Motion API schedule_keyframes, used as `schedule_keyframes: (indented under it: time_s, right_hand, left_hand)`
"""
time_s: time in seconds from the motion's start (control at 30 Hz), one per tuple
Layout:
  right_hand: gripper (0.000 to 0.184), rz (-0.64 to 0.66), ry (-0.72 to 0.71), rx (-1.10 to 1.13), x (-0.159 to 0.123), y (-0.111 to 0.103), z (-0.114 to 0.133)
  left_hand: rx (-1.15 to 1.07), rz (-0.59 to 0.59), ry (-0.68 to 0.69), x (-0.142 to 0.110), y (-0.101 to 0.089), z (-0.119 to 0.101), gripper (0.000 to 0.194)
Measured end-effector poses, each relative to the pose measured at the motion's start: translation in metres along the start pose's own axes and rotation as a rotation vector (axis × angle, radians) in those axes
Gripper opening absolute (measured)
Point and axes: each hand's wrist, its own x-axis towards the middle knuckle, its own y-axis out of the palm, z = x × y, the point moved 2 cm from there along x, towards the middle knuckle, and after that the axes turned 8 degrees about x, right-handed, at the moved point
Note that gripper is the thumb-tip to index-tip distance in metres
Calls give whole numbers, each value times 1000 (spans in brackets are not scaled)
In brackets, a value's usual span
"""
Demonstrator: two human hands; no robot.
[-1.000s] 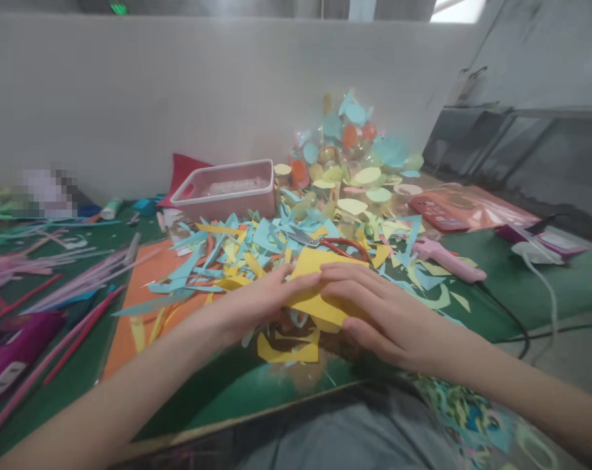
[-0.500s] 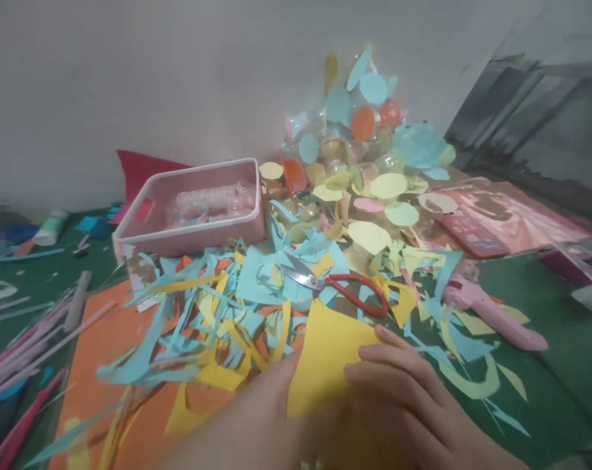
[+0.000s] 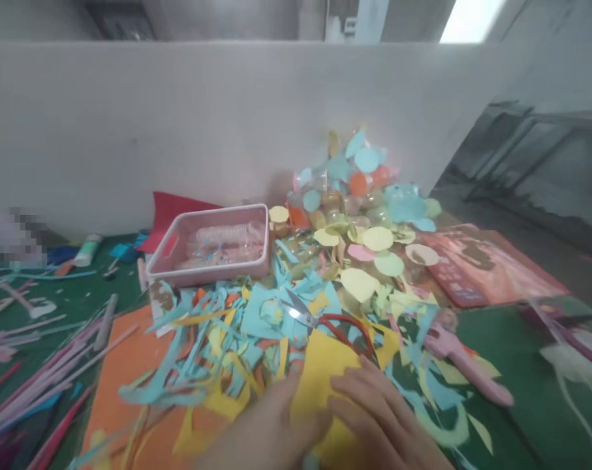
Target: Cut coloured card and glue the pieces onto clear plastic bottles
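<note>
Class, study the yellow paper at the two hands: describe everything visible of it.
The yellow paper looks plain and thin, with fairly straight upper edges meeting at a corner; whether it is one sheet or several is unclear. The left hand grips its left side, while the fingers of the right hand lie across its right part. Its lower portion is blurred and partly covered. In the picture, its top corner lies beside the red-handled scissors.

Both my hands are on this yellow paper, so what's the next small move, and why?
I'd probably reach your right hand to the red-handled metal scissors, with your left hand steadying the flat yellow paper sheet: they lie unheld just past its far edge, on thin blue and yellow paper scraps, handles toward your right.
</note>
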Motion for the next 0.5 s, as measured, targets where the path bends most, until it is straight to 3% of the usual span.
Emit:
schedule_keyframes:
  time_s: [0.1,0.17,0.33,0.5]
  right_hand:
    - [32,-48,143,64,-5,-5,13]
    - [31,-70,149,146,-11,-5,22]
    - [32,-1,225,328,-21,-3,36]
    - [33,39,229,303,-17,-7,36]
  left_hand:
    - [54,46,-27,-11,15,3,45]
    - [39,40,-8,-25,24,10,47]
    - [71,-124,96,-49,35,23,42]
    - [73,-260,162,-51,39,26,41]
